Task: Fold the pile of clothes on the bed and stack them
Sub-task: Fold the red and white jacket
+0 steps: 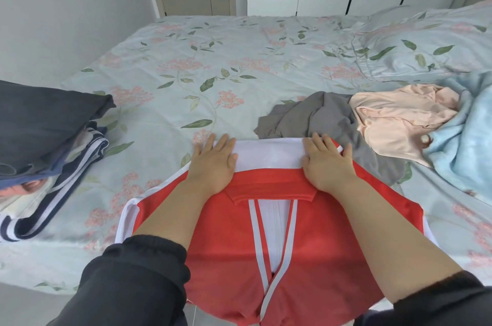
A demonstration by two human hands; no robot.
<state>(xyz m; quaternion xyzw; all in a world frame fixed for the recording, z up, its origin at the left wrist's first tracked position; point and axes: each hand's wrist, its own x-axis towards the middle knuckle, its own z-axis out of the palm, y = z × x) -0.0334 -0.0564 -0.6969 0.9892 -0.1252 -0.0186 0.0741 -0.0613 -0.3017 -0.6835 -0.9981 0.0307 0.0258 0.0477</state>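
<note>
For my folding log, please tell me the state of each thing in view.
Red and white zip jacket: spread out, under both hands.
Left hand: open, flat on jacket.
Right hand: open, flat on jacket.
Grey cloth garment: crumpled, unfolded.
Peach cloth garment: crumpled, unfolded.
Dark clothes stack: folded, piled.

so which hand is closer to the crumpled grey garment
Right. The right hand presses the white band of the red jacket, right beside the grey garment; the left hand presses the band's other end, farther off.

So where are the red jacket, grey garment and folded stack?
red jacket [226, 245], head view, on its red front panel.
grey garment [314, 115], head view, on its crumpled middle.
folded stack [40, 118], head view, on the dark top piece.
</note>
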